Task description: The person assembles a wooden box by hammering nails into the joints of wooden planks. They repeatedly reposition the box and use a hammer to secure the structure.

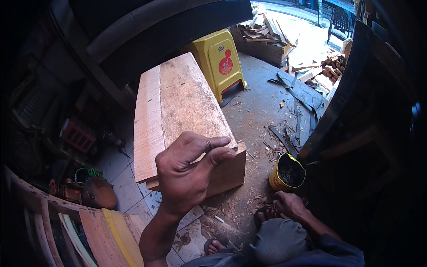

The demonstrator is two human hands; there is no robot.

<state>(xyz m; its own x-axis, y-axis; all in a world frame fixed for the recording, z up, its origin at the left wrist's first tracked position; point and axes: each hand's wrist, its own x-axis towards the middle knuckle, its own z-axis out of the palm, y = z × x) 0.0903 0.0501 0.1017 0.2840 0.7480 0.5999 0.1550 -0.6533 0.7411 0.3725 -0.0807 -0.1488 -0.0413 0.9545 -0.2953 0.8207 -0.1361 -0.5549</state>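
Observation:
My left hand point(184, 167) is raised over the near end of a long wooden box point(187, 98). Its thumb and index finger are pinched close together, and a dark ring-like band shows on the index finger. Whatever lies between the fingertips, if anything, is too small to make out. Down by my knee, my right hand point(289, 204) has its fingers curled, with their tips partly hidden. Just beyond it stands a yellow bucket point(275, 180) holding dark, thin bits, possibly nails. The box top is made of two rough boards, one paler than the other.
A yellow plastic stool point(220, 66) stands at the box's far end. Wood shavings and dark strips point(296, 100) litter the floor. Stacked wood offcuts point(267, 31) lie at the back. Curved boards point(102, 231) lean at lower left; a red block with holes point(78, 135) sits further back.

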